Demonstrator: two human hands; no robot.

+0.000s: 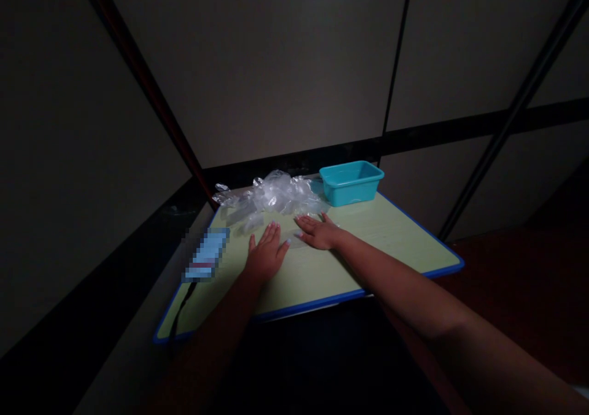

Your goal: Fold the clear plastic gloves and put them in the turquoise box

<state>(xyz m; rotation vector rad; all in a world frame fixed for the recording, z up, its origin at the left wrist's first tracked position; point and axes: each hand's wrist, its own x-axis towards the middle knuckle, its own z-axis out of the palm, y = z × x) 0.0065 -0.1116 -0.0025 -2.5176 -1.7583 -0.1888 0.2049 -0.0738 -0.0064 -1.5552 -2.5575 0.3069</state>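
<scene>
My left hand (pixel 265 258) lies palm down on the yellow-green tabletop, its fingers stretched out and spread. Beside it, my right hand (pixel 318 233) is also flat, with its fingers pointing left and slightly apart. A thin clear plastic sheet or bag (pixel 291 240) seems to lie flat between and partly under the hands; its outline is faint. Just beyond the fingertips is a loose heap of crumpled clear plastic bags (pixel 280 195). Neither hand grips anything that I can see.
A turquoise plastic bin (pixel 352 185) stands at the back right of the blue-edged table (pixel 396 243). On the left edge lies a phone-like object (pixel 207 255), blurred out, with a dark cord (pixel 181 310). Dark-trimmed panels (pixel 285 71) rise behind the table.
</scene>
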